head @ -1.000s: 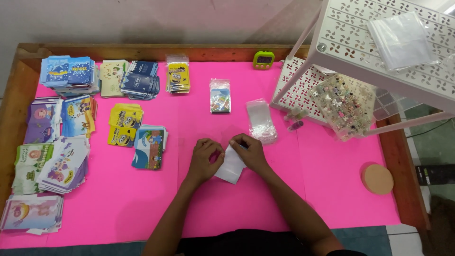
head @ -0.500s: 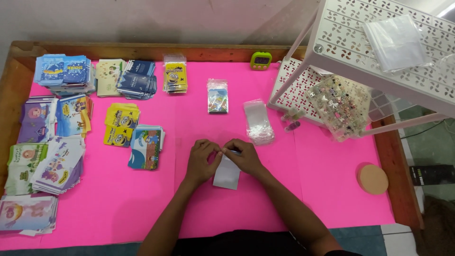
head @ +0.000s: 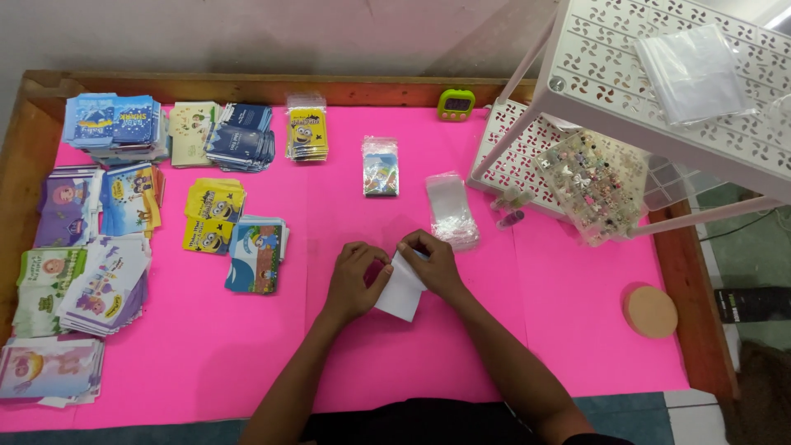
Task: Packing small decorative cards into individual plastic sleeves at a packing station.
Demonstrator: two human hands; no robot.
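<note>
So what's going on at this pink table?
A person works with both hands over a pink mat in a wooden tray table. The left hand and right hand together hold a small white card or sleeve just above the mat. A pile of clear plastic sleeves lies just beyond the hands, and stacks of colourful cards cover the left side. A white rack stands at right, with a box of small trinkets.
</note>
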